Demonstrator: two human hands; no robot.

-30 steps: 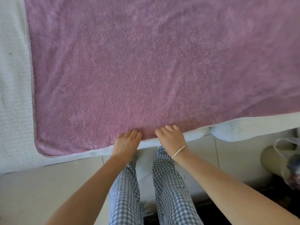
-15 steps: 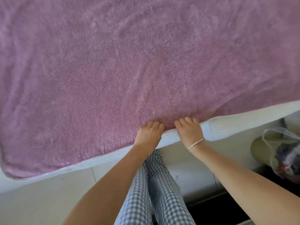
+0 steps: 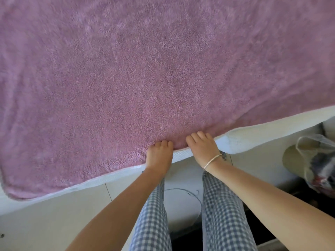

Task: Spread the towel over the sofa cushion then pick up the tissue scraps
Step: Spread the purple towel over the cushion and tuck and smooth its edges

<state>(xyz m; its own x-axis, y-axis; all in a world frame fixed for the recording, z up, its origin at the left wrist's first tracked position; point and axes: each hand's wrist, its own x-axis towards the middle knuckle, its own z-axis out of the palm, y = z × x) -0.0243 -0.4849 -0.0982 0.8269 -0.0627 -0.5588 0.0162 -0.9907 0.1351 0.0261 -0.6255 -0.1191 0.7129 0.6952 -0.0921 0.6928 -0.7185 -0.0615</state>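
A large mauve fleecy towel (image 3: 154, 73) lies spread flat over the white sofa cushion (image 3: 257, 140), filling most of the view. Its near edge runs along the cushion's front rim. My left hand (image 3: 159, 154) and my right hand (image 3: 202, 147) sit side by side at that near edge, fingers curled over and gripping the towel's hem. A thin bracelet circles my right wrist. The towel's near-left corner (image 3: 16, 189) is rounded and lies flat. No tissue scraps are in view.
Pale floor tiles (image 3: 45, 223) run below the cushion. My legs in blue checked trousers (image 3: 152, 218) stand close to the sofa front. A round bin lined with a clear plastic bag (image 3: 311, 158) stands at the right, with a dark patch of floor beyond it.
The view has shifted left and closer, so the white cushion strip at the left is gone from sight. Both hands stayed on the towel's near edge, side by side.
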